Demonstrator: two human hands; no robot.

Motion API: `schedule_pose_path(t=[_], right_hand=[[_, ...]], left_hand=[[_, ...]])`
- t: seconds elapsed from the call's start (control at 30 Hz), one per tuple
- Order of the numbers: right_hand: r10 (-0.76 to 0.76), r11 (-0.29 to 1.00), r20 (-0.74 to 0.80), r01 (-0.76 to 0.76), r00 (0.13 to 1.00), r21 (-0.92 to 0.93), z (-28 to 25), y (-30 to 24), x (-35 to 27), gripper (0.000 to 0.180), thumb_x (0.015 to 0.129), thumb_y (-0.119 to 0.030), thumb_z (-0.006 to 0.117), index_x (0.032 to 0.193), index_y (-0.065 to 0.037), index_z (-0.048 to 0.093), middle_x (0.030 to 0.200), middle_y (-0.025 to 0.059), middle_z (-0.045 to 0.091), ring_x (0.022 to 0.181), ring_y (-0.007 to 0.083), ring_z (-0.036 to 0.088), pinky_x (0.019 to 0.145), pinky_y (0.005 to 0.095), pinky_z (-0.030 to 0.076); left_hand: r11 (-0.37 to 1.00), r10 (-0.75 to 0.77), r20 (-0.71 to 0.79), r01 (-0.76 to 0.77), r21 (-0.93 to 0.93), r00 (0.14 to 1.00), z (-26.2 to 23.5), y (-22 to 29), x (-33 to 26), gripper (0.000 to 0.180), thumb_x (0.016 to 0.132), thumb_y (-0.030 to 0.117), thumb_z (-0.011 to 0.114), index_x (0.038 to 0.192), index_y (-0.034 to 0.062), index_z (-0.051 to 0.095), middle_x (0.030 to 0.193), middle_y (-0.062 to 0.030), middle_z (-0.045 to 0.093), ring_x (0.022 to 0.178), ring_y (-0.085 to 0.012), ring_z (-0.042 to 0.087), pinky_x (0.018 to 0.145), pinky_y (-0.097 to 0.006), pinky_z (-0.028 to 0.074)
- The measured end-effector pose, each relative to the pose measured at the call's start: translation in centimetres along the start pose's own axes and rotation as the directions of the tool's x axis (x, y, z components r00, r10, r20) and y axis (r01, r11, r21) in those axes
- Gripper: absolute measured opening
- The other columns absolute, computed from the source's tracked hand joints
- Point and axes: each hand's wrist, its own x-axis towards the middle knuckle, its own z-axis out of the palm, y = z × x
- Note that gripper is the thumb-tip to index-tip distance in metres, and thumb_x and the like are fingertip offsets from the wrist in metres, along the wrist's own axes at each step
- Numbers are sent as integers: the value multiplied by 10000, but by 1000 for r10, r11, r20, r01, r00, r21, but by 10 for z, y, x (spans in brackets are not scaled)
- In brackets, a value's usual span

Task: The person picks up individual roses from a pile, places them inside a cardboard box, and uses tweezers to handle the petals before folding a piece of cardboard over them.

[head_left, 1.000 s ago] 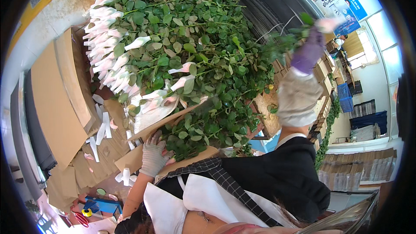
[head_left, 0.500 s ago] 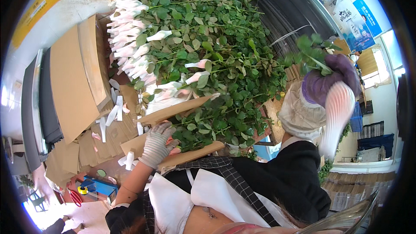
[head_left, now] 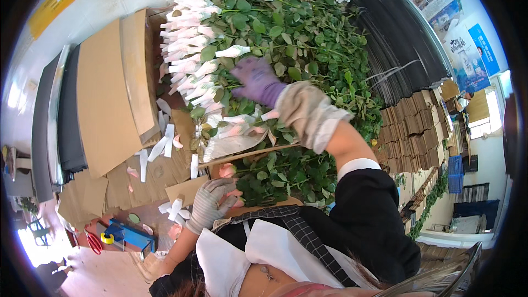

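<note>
My right hand (head_left: 257, 81), in a purple glove with a pale cloth oversleeve (head_left: 311, 115), reaches over the pile of leafy rose stems (head_left: 313, 38). Its fingers are spread, and nothing shows in them. Left of it lie rose heads in white net sleeves (head_left: 190, 49), stacked in rows. One netted rose (head_left: 232, 51) sits just beyond the fingertips. My left hand (head_left: 212, 203), in a whitish glove, rests with extended fingers beside bare pink roses (head_left: 227, 170) on cardboard close to my body. Their leafy stems (head_left: 289, 176) run to the right.
Loose white net sleeves (head_left: 163, 142) lie on cardboard sheets (head_left: 118, 190) at left. Nearer stand a blue tool (head_left: 129, 236), yellow tape (head_left: 107, 238) and red-handled scissors (head_left: 93, 242). Tall cardboard panels (head_left: 104, 93) line the left; dark stacked sheets (head_left: 390, 44) and folded cardboard (head_left: 410, 126) the right.
My right hand has swung from the right over the pile, and its netted rose is out of it. A netted rose now shows near the pile's far edge. My left hand stays near the pink roses.
</note>
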Motion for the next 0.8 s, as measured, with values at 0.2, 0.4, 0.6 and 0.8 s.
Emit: schedule_pose_path(t=[0.2, 0.4, 0.6, 0.8], right_hand=[[-208, 976, -79, 202, 975, -81, 59, -23, -17, 169, 765, -197, 596, 911, -157, 670, 942, 25, 625, 939, 223, 582, 787, 385, 427], [-65, 968, -390, 152, 918, 199, 48, 8, -57, 218, 727, -243, 655, 927, -160, 638, 984, 42, 628, 952, 216, 586, 832, 382, 419], [146, 872, -715, 253, 684, 420, 11, 40, -70, 426, 746, -261, 670, 1147, -142, 593, 1128, 72, 609, 953, 255, 595, 861, 404, 444], [-190, 979, 363, 146, 912, 144, 36, 20, -48, 463, 854, -388, 565, 1251, -150, 552, 1118, 119, 620, 1010, 269, 601, 945, 423, 447]], left_hand=[[1000, -8, 3, 8, -18, 1000, -3, -2, 1, 231, 755, 161, 693, 951, 40, 673, 1028, -166, 668, 947, -344, 634, 824, -406, 500], [999, 1, 50, 0, -37, 999, -3, 0, 11, 198, 761, 136, 665, 925, 26, 666, 998, -171, 670, 911, -345, 641, 808, -405, 500], [999, 22, 31, -21, -30, 999, -4, 3, 14, 216, 746, 118, 660, 941, 25, 665, 997, -164, 670, 936, -343, 635, 830, -403, 489], [999, -28, 55, 31, -38, 998, -8, 3, 10, 203, 772, 131, 669, 958, 49, 681, 1027, -145, 671, 955, -322, 633, 852, -398, 490]])
